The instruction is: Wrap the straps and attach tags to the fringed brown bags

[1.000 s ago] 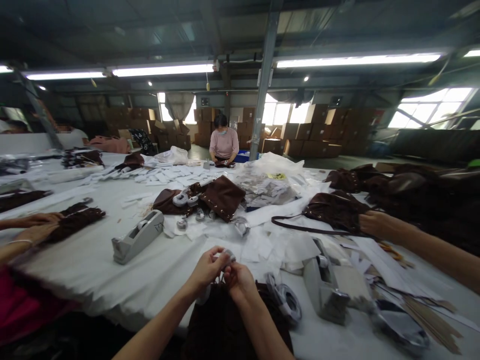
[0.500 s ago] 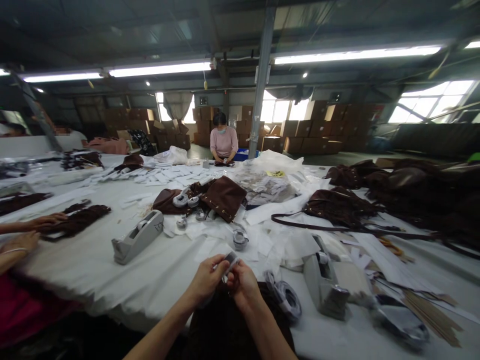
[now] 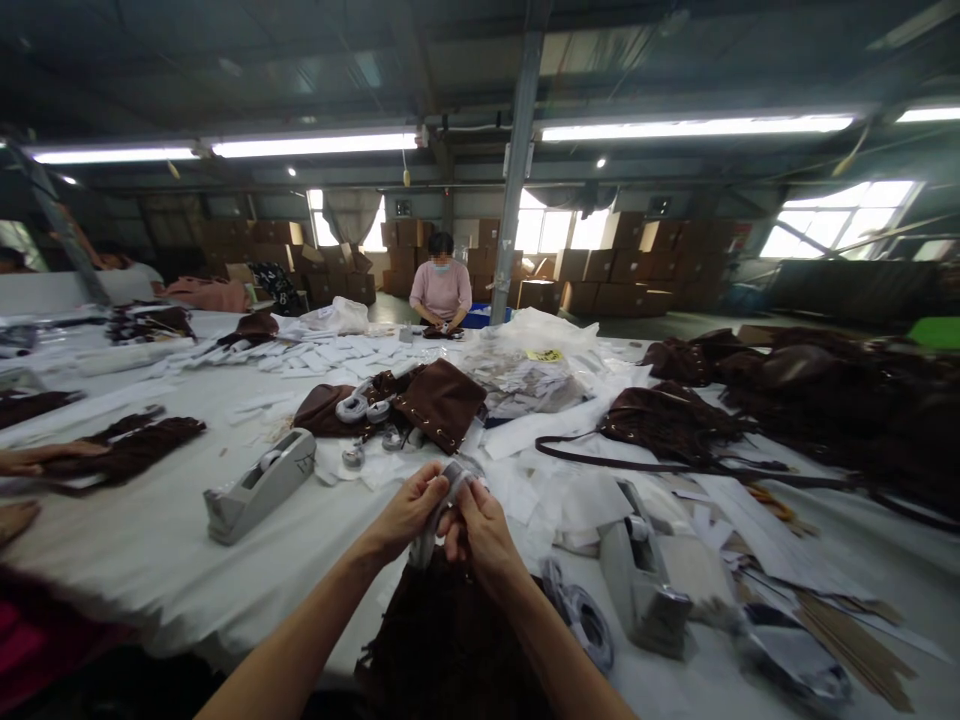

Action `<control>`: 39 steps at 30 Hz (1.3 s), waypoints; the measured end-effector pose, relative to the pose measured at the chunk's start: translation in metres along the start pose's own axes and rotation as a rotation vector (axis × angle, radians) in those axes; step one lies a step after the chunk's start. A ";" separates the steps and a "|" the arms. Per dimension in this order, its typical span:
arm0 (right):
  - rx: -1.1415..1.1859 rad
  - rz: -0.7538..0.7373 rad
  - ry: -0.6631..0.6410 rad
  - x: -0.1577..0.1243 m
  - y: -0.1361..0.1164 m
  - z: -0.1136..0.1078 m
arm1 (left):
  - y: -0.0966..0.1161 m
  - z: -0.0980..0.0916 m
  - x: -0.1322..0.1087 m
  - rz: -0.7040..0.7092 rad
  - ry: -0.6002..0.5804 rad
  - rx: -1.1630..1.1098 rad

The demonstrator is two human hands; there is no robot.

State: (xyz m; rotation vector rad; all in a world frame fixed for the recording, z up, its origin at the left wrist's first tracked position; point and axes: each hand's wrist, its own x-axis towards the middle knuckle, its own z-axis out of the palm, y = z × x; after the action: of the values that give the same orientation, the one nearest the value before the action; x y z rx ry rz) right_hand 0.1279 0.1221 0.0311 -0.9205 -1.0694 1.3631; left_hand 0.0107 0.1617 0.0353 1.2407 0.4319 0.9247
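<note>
A white-covered table [image 3: 165, 570] carries a heap of dark brown goods [image 3: 832, 390] at right, a grey tape dispenser [image 3: 259, 490] left of centre, a second dispenser [image 3: 637, 590] at lower right and scattered white slips [image 3: 330, 355] at middle left.

On the table [image 3: 161, 520], a tape dispenser [image 3: 259, 490] stands left of the bag [image 3: 450, 645], a coil [image 3: 577, 606] right.

Forearms [image 3: 300, 622] stretched forward — fingers [image 3: 430, 490] bent, close together
</note>
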 end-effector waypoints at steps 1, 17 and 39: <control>-0.081 0.012 -0.039 -0.002 0.003 -0.006 | -0.002 -0.004 -0.001 0.004 0.055 -0.008; -0.997 -0.707 0.200 0.019 0.005 -0.017 | -0.026 -0.002 -0.003 -0.234 0.146 -0.012; -0.767 -0.335 0.006 0.014 0.002 -0.016 | -0.032 -0.007 -0.025 -0.290 0.081 0.019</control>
State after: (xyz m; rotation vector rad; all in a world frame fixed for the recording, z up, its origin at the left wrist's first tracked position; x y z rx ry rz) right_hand 0.1412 0.1376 0.0255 -1.2101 -1.7015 0.6583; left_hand 0.0033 0.1451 -0.0014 1.1251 0.6676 0.7258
